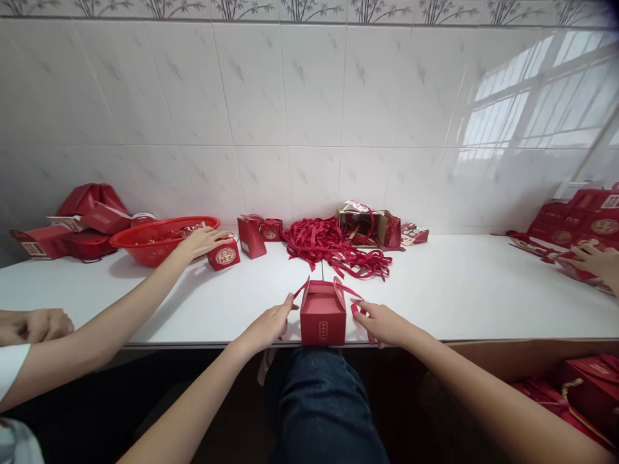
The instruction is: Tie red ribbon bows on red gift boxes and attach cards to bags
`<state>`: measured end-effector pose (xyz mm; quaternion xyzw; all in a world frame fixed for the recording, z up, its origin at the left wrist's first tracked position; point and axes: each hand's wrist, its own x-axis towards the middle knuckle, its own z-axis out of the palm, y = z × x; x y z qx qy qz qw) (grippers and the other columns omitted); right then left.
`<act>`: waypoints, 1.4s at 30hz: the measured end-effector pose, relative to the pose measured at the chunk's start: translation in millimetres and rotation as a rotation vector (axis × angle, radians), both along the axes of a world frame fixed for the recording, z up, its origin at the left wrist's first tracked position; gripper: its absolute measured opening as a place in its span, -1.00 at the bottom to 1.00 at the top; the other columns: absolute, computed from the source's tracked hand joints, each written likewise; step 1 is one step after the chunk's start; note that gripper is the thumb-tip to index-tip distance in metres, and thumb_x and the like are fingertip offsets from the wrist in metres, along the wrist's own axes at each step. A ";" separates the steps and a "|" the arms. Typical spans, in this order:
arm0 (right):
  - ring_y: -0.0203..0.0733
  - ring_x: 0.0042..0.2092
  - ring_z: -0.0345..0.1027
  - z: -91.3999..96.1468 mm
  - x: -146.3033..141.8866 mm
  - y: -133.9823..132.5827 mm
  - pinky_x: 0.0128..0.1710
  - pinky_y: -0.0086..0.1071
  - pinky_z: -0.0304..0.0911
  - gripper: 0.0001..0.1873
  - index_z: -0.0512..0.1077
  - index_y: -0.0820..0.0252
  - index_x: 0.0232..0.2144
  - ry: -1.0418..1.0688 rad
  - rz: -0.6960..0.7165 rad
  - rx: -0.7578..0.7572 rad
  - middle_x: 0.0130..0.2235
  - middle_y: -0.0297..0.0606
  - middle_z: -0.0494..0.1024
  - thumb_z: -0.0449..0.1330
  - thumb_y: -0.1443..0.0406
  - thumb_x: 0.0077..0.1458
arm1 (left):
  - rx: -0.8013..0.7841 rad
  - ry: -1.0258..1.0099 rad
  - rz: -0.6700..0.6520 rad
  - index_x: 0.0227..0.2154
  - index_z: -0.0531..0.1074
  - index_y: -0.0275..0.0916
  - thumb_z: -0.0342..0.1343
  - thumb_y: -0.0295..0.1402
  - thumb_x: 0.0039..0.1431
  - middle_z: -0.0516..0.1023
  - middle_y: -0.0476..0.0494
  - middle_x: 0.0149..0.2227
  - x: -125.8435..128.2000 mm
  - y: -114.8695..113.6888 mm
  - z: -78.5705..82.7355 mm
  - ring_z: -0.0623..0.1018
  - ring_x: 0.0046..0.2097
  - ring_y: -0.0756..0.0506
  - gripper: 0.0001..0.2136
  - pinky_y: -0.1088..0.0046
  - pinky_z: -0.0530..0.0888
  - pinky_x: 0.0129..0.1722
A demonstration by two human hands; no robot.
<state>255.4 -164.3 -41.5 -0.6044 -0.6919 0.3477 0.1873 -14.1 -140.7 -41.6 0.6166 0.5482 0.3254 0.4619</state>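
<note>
A small red gift box [322,319] with a handle top stands at the near edge of the white counter [459,290], right in front of me. A red ribbon [355,303] runs across its top and out to both sides. My left hand [271,324] pinches the ribbon's left end beside the box. My right hand [381,322] pinches the right end, fingers closed on it. Both hands rest on the counter, touching or nearly touching the box's sides.
A pile of red ribbons [333,248] lies behind the box, with an open carton [365,222] beyond it. Another person's hand [203,241] holds a small red box [224,254] near a red basin [159,238]. Another hand [597,261] works at the right among red boxes [580,222].
</note>
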 end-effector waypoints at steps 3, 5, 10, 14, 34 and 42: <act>-0.33 -0.57 0.33 0.4 2.6 -0.6 -0.57 -0.44 0.22 -0.49 0.11 0.17 0.09 0.168 -0.107 0.062 -0.26 -0.21 0.51 0.04 0.13 0.12 | -0.231 -0.338 0.024 -0.16 0.40 -0.25 -0.07 0.15 0.05 0.35 0.03 -0.66 1.0 9.6 2.8 0.24 -0.67 0.02 -0.45 0.53 0.11 -0.65; -0.28 -0.42 0.41 4.6 4.8 -1.4 -0.53 -0.44 0.27 -0.38 0.05 0.14 0.12 0.337 -0.138 0.096 -0.07 -0.08 0.43 0.13 0.10 0.06 | -0.353 -0.579 0.059 -0.21 0.39 -0.22 0.03 0.02 0.08 0.46 -0.05 -0.50 -0.5 12.1 13.7 0.38 -0.58 0.01 -0.59 0.54 0.22 -0.61; -0.15 -0.12 0.40 32.6 5.6 0.1 -0.32 -0.37 0.34 -0.21 0.07 0.02 0.16 0.771 -0.210 0.307 0.00 -0.12 0.40 0.26 0.05 -0.08 | -0.279 -0.817 0.225 -0.24 0.46 -0.22 0.08 -0.35 0.14 0.45 -0.05 -0.42 -1.1 13.4 56.2 0.45 -0.47 0.04 -0.85 0.55 0.33 -0.50; -0.21 -0.33 0.39 63.6 -1.1 11.3 -0.40 -0.39 0.28 -0.47 0.46 0.24 -0.18 0.936 -0.315 0.417 -0.34 -0.19 0.52 0.18 -0.05 -0.04 | -0.051 -0.689 0.163 -0.22 0.51 -0.26 0.05 -0.30 0.13 0.49 -0.10 -0.37 5.9 18.3 89.8 0.46 -0.43 0.02 -0.77 0.53 0.32 -0.47; -0.31 -0.42 0.32 138.0 -35.3 31.7 -0.38 -0.41 0.21 -0.71 0.51 0.21 -0.36 0.859 -0.127 0.600 -0.42 -0.32 0.51 0.22 0.11 -0.04 | 0.413 -0.562 -0.001 -0.26 0.51 -0.28 0.17 -0.27 0.01 0.50 -0.10 -0.40 49.3 26.4 151.8 0.47 -0.40 0.00 -0.75 0.52 0.38 -0.45; -0.30 -0.49 0.34 142.5 -36.2 33.6 -0.37 -0.36 0.29 -0.67 0.51 0.22 -0.48 1.020 -0.150 0.452 -0.54 -0.32 0.49 0.24 0.06 -0.05 | 0.283 -0.615 -0.038 -0.26 0.50 -0.25 0.07 -0.31 0.11 0.45 -0.08 -0.42 53.2 18.6 165.9 0.46 -0.44 0.02 -0.80 0.53 0.38 -0.49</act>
